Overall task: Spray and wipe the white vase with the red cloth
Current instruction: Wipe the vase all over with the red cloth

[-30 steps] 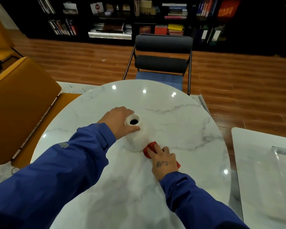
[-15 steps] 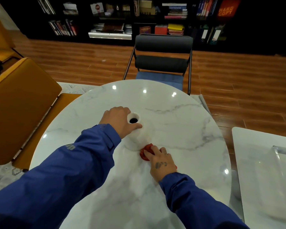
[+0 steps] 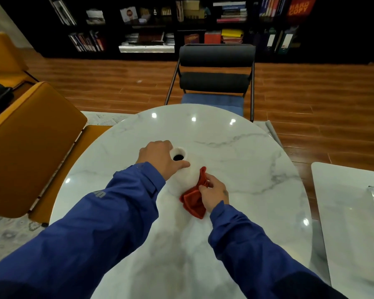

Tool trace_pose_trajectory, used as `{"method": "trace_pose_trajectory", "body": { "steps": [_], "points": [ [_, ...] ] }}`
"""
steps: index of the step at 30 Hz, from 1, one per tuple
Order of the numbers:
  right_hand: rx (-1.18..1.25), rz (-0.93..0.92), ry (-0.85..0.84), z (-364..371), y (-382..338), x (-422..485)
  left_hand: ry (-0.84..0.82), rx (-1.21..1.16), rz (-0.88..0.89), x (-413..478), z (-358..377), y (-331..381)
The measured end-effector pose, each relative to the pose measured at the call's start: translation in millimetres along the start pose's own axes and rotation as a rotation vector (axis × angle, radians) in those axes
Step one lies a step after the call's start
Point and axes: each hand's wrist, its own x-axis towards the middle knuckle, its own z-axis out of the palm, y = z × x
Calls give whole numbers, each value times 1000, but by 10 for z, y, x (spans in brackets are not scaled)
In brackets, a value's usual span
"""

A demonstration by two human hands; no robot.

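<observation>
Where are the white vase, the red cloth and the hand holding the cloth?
white vase (image 3: 188,177), head view, its bare side below the neck.
red cloth (image 3: 192,202), head view, its lower folded part.
right hand (image 3: 214,194), head view, the middle of the hand.

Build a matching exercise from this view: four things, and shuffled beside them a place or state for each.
1 left hand
2 red cloth
3 white vase
4 black chair

a stands upright on the marble table
b pinched in the right hand
c beyond the table's far edge
d grips the vase's neck

Pairs: 1-d, 2-b, 3-a, 4-c
</observation>
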Motion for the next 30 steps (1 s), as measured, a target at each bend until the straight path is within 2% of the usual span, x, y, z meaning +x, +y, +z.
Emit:
{"method": "trace_pose_trajectory", "body": {
  "steps": [2, 7, 9, 10, 13, 15, 17, 20, 25, 26, 30],
  "points": [
    [71, -44, 2, -76, -106, 3, 9, -8, -3, 4, 10, -1],
    [68, -373, -28, -191, -252, -89, 25, -35, 6, 6, 17, -10],
    [95, -421, -14, -158, -156, -159, 27, -27, 7, 5, 17, -10],
    [104, -396, 2, -134, -75, -189, 28, -30, 3, 5, 17, -17],
    [100, -168, 6, -59, 135, -185, 33, -22, -3, 5, 31, -26],
    [-33, -104, -31, -20, 147, -119, 35, -1, -3, 7, 39, -22],
    [-93, -127, -27, -35, 8, -59, 42, 4, -4, 4, 52, -21],
    [65, -183, -37, -115, -231, -13, 61, 7, -7, -6, 66, -13],
    [-26, -483, 10, -69, -13, -227, 64, -35, -3, -26, 53, 3],
    [-40, -471, 19, -49, 80, -243, 62, -37, -4, -27, 50, 3],
    [-100, -204, -55, -39, 164, -170, 49, -36, -14, -21, 51, -16]
  ]
}}
